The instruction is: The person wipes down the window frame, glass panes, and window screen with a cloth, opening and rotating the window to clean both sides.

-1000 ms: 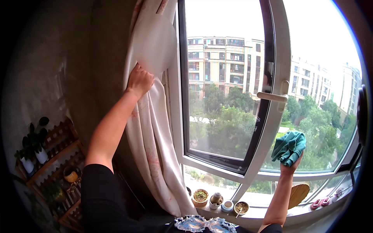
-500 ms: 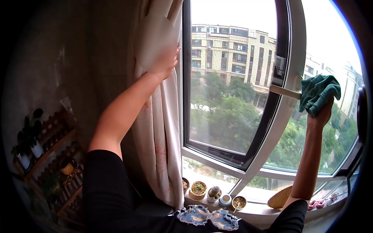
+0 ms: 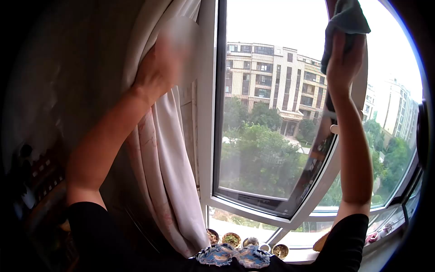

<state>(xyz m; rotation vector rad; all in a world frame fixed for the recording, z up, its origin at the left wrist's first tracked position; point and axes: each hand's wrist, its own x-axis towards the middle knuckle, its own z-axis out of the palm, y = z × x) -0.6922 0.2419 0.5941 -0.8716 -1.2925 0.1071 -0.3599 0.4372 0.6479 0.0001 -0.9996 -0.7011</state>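
My left hand (image 3: 163, 63) is raised at the pale curtain (image 3: 170, 167), its fingers hidden by a blurred patch. The curtain hangs bunched at the left side of the window. High on the right, my right hand (image 3: 345, 59) holds a dark green cloth (image 3: 350, 18) against the upper part of the window frame (image 3: 359, 86). The cloth covers part of the frame and hangs down beside the fingers. Below that hand, the window handle (image 3: 334, 129) is partly hidden behind my right forearm.
Potted plants (image 3: 231, 240) stand in a row on the windowsill (image 3: 297, 256). A wooden shelf (image 3: 47, 174) with plants is in the dark at the lower left. Buildings and trees show through the glass.
My right hand has moved up with the cloth, from the glass past the handle to the upper frame. My left hand has shifted at the curtain, drawing it slightly left.
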